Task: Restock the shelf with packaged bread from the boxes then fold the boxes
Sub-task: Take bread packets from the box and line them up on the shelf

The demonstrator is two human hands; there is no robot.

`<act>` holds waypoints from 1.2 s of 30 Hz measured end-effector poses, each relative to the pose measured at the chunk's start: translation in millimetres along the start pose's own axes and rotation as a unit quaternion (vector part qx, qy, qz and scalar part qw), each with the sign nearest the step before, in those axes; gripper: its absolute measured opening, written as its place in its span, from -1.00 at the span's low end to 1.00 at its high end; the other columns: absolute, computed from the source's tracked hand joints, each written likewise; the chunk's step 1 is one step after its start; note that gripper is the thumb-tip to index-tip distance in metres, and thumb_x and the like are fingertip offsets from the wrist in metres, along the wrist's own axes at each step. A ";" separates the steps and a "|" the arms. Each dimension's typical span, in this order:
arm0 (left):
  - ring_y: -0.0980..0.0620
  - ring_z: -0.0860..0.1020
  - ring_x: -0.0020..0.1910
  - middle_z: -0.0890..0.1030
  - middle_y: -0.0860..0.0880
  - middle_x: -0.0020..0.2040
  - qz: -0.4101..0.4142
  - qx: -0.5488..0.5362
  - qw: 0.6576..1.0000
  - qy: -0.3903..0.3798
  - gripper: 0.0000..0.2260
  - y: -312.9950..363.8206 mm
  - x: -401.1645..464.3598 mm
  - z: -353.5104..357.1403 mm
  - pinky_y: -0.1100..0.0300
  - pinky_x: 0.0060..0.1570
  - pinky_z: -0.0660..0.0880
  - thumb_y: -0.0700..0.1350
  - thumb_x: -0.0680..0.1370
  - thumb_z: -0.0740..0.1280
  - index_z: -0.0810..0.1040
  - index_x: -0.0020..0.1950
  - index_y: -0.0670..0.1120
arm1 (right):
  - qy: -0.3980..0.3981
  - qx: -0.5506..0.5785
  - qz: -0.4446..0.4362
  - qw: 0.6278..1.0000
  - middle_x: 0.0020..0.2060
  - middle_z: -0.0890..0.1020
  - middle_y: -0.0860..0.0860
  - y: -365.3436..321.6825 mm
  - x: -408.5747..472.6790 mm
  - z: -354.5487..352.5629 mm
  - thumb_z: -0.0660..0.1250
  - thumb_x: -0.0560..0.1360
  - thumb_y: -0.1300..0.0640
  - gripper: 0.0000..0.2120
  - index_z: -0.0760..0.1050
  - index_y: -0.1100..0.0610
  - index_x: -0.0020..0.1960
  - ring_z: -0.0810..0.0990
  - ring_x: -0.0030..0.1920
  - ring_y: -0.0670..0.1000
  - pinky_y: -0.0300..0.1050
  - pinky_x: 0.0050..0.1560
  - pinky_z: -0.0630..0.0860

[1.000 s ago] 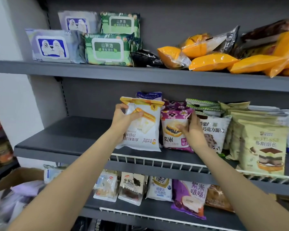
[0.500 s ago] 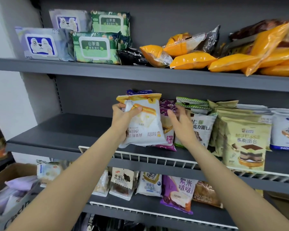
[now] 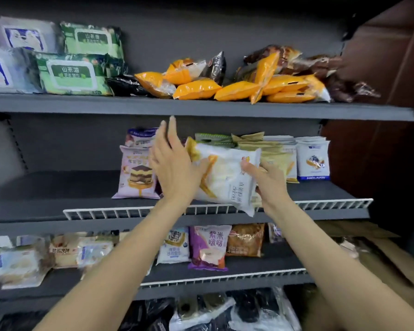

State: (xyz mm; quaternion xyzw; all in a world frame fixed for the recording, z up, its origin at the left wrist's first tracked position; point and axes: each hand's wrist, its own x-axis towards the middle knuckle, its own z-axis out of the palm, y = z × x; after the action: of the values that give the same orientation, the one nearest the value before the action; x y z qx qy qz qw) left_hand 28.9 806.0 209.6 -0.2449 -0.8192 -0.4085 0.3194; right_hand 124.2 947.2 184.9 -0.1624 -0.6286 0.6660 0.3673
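Currently right hand grips white bread pack, tilted above middle shelf rail; left hand, fingers straight, presses its left edge. Best stand it upright right of cake pack, clearing rail.

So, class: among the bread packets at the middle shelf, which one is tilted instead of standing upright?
The white-and-yellow packet pinched by the right hand, its top leaning left; the others stand in upright rows.
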 end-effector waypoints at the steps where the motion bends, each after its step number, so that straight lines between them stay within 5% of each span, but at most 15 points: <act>1: -0.05 0.13 0.51 0.19 -0.05 0.50 0.083 0.038 0.995 -0.044 -0.16 12.6 -1.9 1.8 -0.02 0.45 0.07 0.17 0.40 0.42 0.05 0.53 0.00 | -0.013 -0.056 -0.037 0.998 -0.09 0.67 0.15 -8.1 -3.7 -16.9 0.43 0.45 0.16 -0.83 0.59 0.22 0.00 0.64 -0.12 0.03 -0.15 -0.15 0.52; 3: -0.04 0.31 0.42 0.39 -0.01 0.39 0.154 0.048 0.961 -0.223 -0.25 38.8 -0.8 10.3 -0.04 0.42 0.19 0.24 0.40 0.39 0.16 0.48 0.05 | -0.062 -0.179 -0.108 0.976 -0.18 0.63 0.26 -23.8 -6.5 -49.5 0.40 0.47 0.20 -0.83 0.58 0.32 -0.05 0.56 -0.19 -0.02 -0.18 -0.21 0.45; 5: -0.09 0.54 0.11 0.56 -0.08 0.07 0.135 -0.044 0.903 -0.406 -0.44 65.5 0.6 22.1 0.01 0.12 0.46 0.21 0.41 0.40 0.38 0.31 -0.02 | -0.079 -0.267 -0.160 0.947 -0.20 0.58 0.37 -35.1 -3.6 -80.9 0.38 0.49 0.20 -0.80 0.56 0.38 -0.12 0.48 -0.24 -0.04 -0.16 -0.23 0.34; 7: -0.07 0.44 -0.33 0.42 -0.11 -0.30 0.142 -0.139 0.882 -0.427 -0.70 88.4 -2.4 42.2 0.17 -0.34 0.33 0.09 0.49 0.37 0.49 -0.10 -0.16 | -0.047 -0.280 -0.187 0.940 -0.27 0.61 0.24 -41.7 4.0 -111.0 0.39 0.49 0.16 -0.84 0.59 0.28 -0.12 0.49 -0.26 -0.12 -0.15 -0.21 0.34; 10: 0.09 0.23 -0.45 0.26 0.00 -0.44 0.125 -0.181 0.910 -0.352 -0.67 119.4 -11.5 82.7 0.23 -0.44 0.10 -0.06 0.56 0.31 0.36 -0.36 -0.14 | 0.046 -0.298 -0.189 0.934 -0.10 0.63 -0.09 -40.4 25.0 -154.1 0.44 0.45 0.10 -0.73 0.58 0.14 0.12 0.52 -0.12 -0.21 -0.26 -0.08 0.40; 15: -0.01 0.27 -0.34 0.28 0.01 -0.43 -0.012 -0.220 0.938 -0.268 -0.71 165.8 -19.8 164.9 0.13 -0.36 0.16 -0.11 0.57 0.29 0.36 -0.33 -0.13 | 0.173 -0.242 -0.024 0.954 0.32 0.41 0.16 -20.1 81.2 -214.1 0.44 0.40 -0.12 -0.30 0.27 0.11 0.42 0.40 0.31 0.14 0.04 0.26 0.34; 17: -0.03 0.33 -0.31 0.33 0.02 -0.42 -0.081 -0.251 0.938 -0.226 -0.69 182.6 -19.9 190.5 0.15 -0.33 0.22 -0.10 0.58 0.28 0.35 -0.36 -0.07 | 0.043 -0.015 0.074 0.996 0.25 0.52 0.16 -13.1 101.5 -230.8 0.40 0.47 0.01 -0.51 0.40 0.19 0.32 0.49 0.28 0.16 0.10 0.27 0.41; 19: -0.05 0.44 -0.28 0.45 0.01 -0.34 -0.107 -0.257 0.936 -0.214 -0.80 198.2 -18.8 206.0 0.22 -0.36 0.34 -0.09 0.59 0.26 0.43 -0.23 -0.08 | -0.038 0.075 0.093 0.992 0.18 0.59 0.18 -1.3 123.5 -248.5 0.35 0.52 0.15 -0.64 0.46 0.28 0.27 0.57 0.20 0.16 0.13 0.28 0.45; 21: -0.07 0.55 0.02 0.58 -0.05 0.00 -0.097 -0.212 0.948 -0.216 -0.78 205.3 -14.6 212.4 0.30 -0.12 0.43 -0.03 0.56 0.31 0.49 0.11 -0.13 | 0.006 0.029 0.043 0.999 0.13 0.62 0.17 5.4 151.2 -262.6 0.36 0.51 0.21 -0.67 0.49 0.29 0.24 0.60 0.14 0.15 0.09 0.22 0.50; 23: -0.11 0.35 0.36 0.43 -0.08 0.35 -0.013 -0.023 0.976 -0.217 -0.38 196.1 -6.8 212.8 0.10 0.27 0.33 0.14 0.44 0.40 0.32 0.39 -0.11 | 0.064 -0.060 -0.016 0.996 0.10 0.63 0.12 7.4 177.5 -271.2 0.36 0.50 0.20 -0.71 0.49 0.25 0.20 0.60 0.11 0.11 0.03 0.17 0.52; 25: -0.12 0.14 0.49 0.22 -0.07 0.49 0.080 0.202 0.944 -0.248 -0.09 182.3 -1.3 210.0 -0.06 0.45 0.11 0.30 0.29 0.44 0.12 0.50 0.00 | 0.086 -0.105 -0.027 0.990 0.11 0.61 0.11 12.3 199.4 -273.1 0.35 0.51 0.17 -0.71 0.45 0.22 0.19 0.58 0.09 0.09 0.01 0.17 0.50; 29: -0.12 -0.08 0.54 -0.01 -0.03 0.56 0.133 0.344 0.861 -0.351 0.12 156.1 1.6 215.1 -0.16 0.47 -0.18 0.31 0.20 0.49 -0.08 0.55 0.03 | 0.042 -0.085 0.022 0.995 0.22 0.56 0.15 39.5 230.5 -257.0 0.32 0.54 0.18 -0.65 0.39 0.25 0.28 0.54 0.17 0.12 -0.07 0.12 0.46; 32: -0.11 -0.04 0.54 -0.01 0.00 0.56 0.135 0.357 0.853 -0.356 0.14 150.8 5.6 219.7 -0.17 0.48 -0.15 0.28 0.19 0.51 -0.13 0.55 0.07 | 0.010 -0.109 0.046 0.993 0.35 0.44 0.16 57.1 245.6 -237.4 0.29 0.56 0.16 -0.51 0.24 0.29 0.41 0.43 0.34 0.16 -0.08 0.17 0.40; 36: -0.10 0.08 0.51 0.10 -0.01 0.52 0.141 0.367 0.857 -0.334 0.04 148.7 5.6 224.7 -0.15 0.47 0.03 0.11 0.28 0.52 -0.13 0.54 0.10 | -0.045 -0.188 0.027 0.981 0.34 0.43 0.20 82.3 255.6 -224.1 0.25 0.58 0.19 -0.49 0.15 0.28 0.45 0.42 0.32 0.18 -0.07 0.24 0.35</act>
State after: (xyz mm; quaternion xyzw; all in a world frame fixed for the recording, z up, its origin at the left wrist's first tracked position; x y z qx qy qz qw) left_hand 50.9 1073.7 186.1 -0.3443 -0.9239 0.0771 0.1478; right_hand 79.5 1290.3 133.7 -0.2149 -0.7539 0.5524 0.2833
